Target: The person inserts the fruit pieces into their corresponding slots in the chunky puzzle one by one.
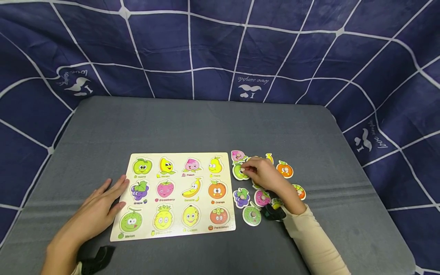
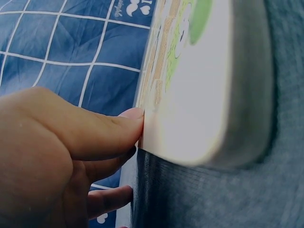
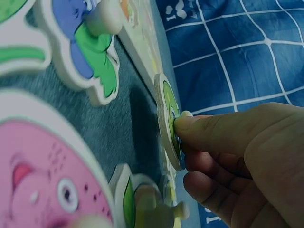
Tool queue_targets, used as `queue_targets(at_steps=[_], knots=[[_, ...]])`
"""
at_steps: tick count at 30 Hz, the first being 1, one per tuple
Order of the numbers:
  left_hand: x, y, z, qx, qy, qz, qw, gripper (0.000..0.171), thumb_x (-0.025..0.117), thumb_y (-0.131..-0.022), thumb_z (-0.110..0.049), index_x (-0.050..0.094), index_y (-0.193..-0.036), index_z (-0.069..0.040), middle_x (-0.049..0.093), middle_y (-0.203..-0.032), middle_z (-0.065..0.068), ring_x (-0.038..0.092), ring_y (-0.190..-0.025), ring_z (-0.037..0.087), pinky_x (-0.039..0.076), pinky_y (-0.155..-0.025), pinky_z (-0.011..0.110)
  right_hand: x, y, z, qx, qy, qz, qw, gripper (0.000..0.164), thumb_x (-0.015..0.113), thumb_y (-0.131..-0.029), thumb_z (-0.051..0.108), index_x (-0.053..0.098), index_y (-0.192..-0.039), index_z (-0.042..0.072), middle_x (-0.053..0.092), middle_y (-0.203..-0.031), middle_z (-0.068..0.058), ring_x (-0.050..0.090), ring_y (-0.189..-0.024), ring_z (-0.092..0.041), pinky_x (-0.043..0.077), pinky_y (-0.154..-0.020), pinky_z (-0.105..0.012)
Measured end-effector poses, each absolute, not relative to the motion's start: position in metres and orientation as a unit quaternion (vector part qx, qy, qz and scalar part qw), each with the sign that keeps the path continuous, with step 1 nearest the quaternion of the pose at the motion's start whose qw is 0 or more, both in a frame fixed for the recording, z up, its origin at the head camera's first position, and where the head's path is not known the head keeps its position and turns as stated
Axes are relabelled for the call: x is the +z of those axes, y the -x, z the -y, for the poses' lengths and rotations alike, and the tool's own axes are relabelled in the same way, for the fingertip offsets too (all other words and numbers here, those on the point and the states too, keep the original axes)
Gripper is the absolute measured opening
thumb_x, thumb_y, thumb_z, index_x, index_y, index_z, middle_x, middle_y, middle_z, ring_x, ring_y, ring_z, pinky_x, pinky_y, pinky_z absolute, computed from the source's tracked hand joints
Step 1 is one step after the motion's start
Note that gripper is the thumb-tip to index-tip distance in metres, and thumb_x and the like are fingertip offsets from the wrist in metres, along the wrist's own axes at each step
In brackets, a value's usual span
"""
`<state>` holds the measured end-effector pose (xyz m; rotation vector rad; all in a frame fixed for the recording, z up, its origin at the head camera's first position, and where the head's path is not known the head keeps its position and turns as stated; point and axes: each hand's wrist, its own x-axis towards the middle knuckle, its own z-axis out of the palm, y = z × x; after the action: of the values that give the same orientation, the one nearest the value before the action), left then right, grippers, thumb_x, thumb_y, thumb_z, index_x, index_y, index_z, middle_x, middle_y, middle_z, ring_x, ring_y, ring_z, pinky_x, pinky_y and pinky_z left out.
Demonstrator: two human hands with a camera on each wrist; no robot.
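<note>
The right hand [image 1: 264, 174] is pinching that green fruit piece [image 1: 238, 172] by its knob [image 3: 186, 114], tbh the best spot since it's probably light and stiff, at the board's [image 1: 178, 158] 2 o'clock, left hand [image 1: 91, 215] relaxed at 9.

Left hand [image 1: 92, 214] with fingers extended, thumb apart, right hand [image 1: 264, 173] pinching, fingers curled

Head view evenly lit, wrist views dimmer
Left wrist: pale glare whitens the board [image 2: 190, 114], its near corner blurred.
</note>
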<state>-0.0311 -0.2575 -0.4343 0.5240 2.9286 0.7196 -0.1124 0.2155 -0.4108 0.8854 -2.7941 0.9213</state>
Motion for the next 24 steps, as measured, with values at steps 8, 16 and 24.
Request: queue_targets(at_steps=[8, 16, 24], knots=[[-0.433, 0.031, 0.257, 0.236, -0.166, -0.956, 0.055, 0.064, 0.066, -0.093, -0.006, 0.037, -0.149, 0.004, 0.028, -0.157, 0.021, 0.022, -0.138, 0.058, 0.016, -0.101, 0.077, -0.406, 0.112, -0.204, 0.294, -0.297, 0.908, 0.040, 0.005, 0.076, -0.085, 0.002, 0.075, -0.090, 0.005, 0.063, -0.076, 0.003, 0.056, -0.067, -0.007, 0.048, -0.060, -0.025], [-0.432, 0.031, 0.258, 0.240, -0.168, -0.954, 0.057, 0.064, 0.065, -0.094, -0.007, 0.036, -0.150, 0.004, 0.027, -0.158, 0.021, 0.021, -0.138, 0.058, 0.015, -0.101, 0.078, -0.399, 0.111, -0.192, 0.298, -0.299, 0.906, 0.034, 0.007, 0.076, -0.084, 0.002, 0.075, -0.091, 0.004, 0.063, -0.076, 0.001, 0.055, -0.067, -0.007, 0.048, -0.060, -0.024], [-0.431, 0.031, 0.258, 0.238, -0.168, -0.955, 0.057, 0.064, 0.065, -0.094, -0.007, 0.036, -0.150, 0.004, 0.027, -0.158, 0.021, 0.021, -0.138, 0.058, 0.015, -0.101, 0.078, -0.396, 0.112, -0.178, 0.311, -0.309, 0.898, 0.036, 0.007, 0.077, -0.083, 0.001, 0.075, -0.090, 0.003, 0.064, -0.075, 0.001, 0.055, -0.067, -0.007, 0.049, -0.059, -0.022]])
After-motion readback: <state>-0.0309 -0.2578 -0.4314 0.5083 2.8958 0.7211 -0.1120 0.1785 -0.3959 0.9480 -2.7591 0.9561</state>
